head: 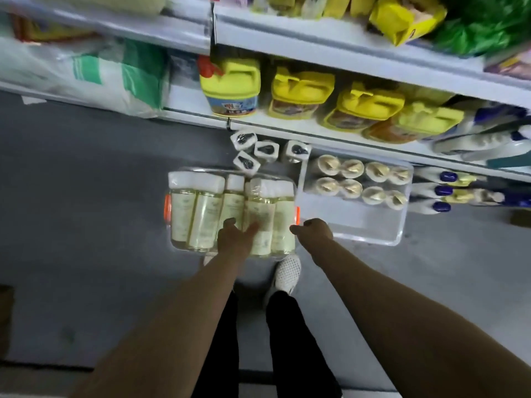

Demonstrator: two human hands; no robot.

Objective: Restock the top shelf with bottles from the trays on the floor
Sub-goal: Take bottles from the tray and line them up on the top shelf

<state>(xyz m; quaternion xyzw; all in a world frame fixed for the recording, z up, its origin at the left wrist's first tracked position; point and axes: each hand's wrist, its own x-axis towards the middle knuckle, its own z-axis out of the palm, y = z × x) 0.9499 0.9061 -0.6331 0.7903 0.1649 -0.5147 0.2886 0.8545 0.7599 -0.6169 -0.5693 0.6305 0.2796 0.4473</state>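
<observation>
A clear tray [172, 242] with orange handles sits on the floor, holding several pale-yellow bottles [201, 214] that lie flat with their white caps toward the shelf. My left hand [234, 237] reaches down over the middle bottles with its thumb spread to the right, fingertips touching one. My right hand [314, 229] hovers at the tray's right edge near the orange handle [297, 215], fingers loosely curled and holding nothing. To the right, a second clear tray [373, 225] holds several upright cream-capped bottles [349, 179] along its far side.
Small white wrapped packs [267, 150] lie on the grey floor behind the trays. The low shelf [287, 122] carries yellow jugs [232, 84] and white spray bottles [488, 139]. More blue-capped bottles [442, 191] lie under it. My white shoe [287, 272] stands just before the tray.
</observation>
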